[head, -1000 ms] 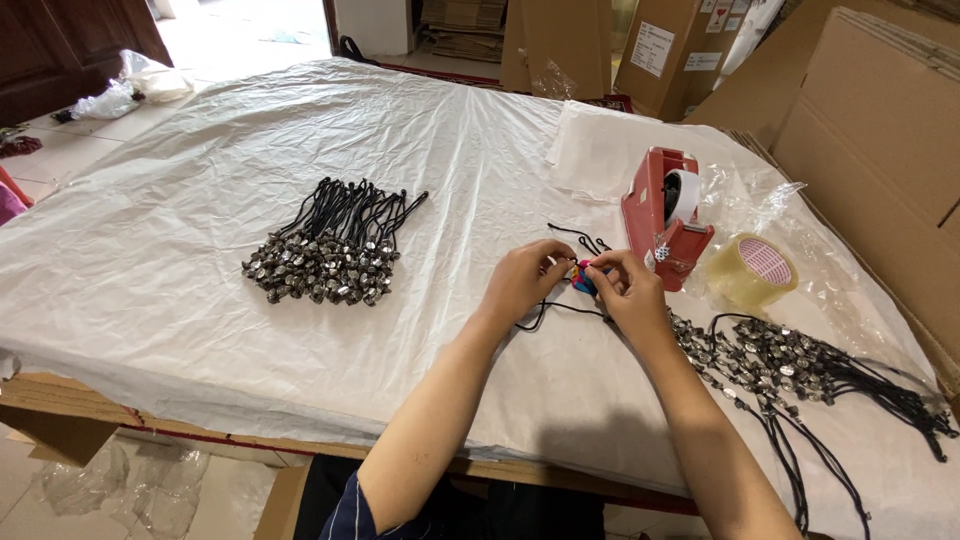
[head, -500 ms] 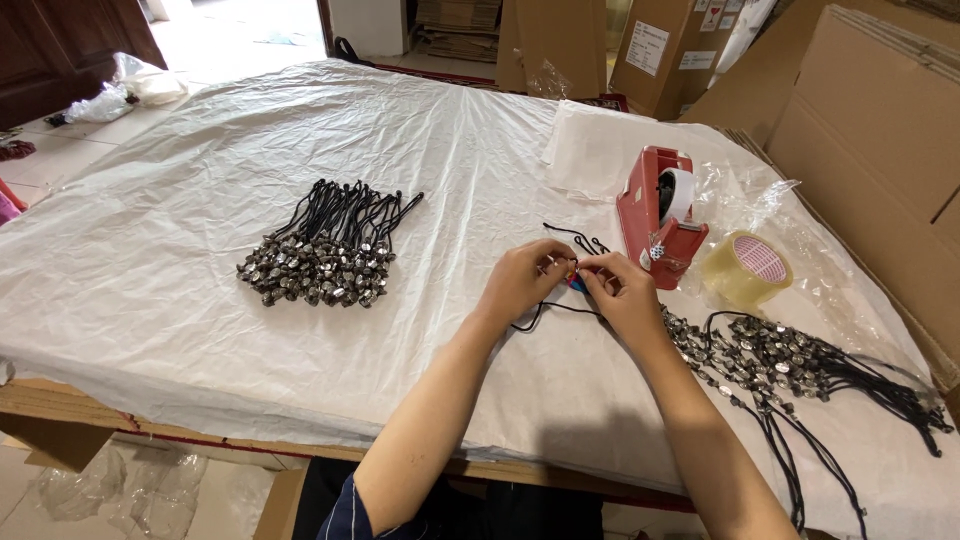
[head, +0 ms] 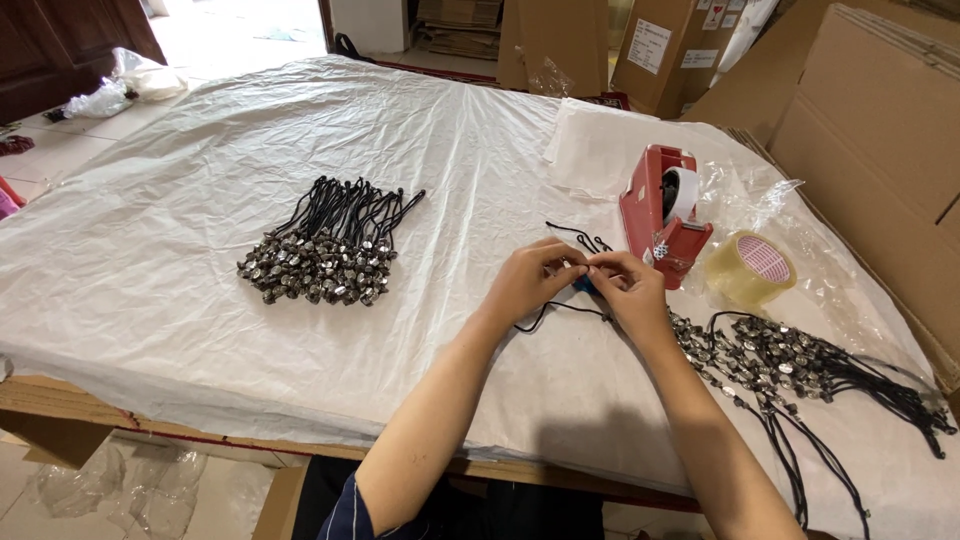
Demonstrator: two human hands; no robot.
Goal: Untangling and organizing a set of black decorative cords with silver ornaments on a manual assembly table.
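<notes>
My left hand (head: 528, 281) and my right hand (head: 628, 292) meet over the white-covered table (head: 200, 200), fingertips pinched together on a thin black cord (head: 560, 306) with a small blue piece between them. The cord loops below my hands, and its ends trail toward the red tape dispenser (head: 664, 215) just behind my right hand. A neat bundle of black cords with silver beads (head: 325, 250) lies to the left. A loose tangle of the same beaded cords (head: 800, 365) spreads by my right forearm.
A roll of clear tape (head: 752, 267) sits right of the dispenser on crinkled clear plastic. A stack of white sheets (head: 600, 150) lies behind it. Cardboard boxes (head: 870, 110) stand along the right and far side. The table's front edge (head: 150, 420) is near my body.
Both hands stay pinched on the cord at the same place by the dispenser, with only small finger movements. The bundles have not moved.
</notes>
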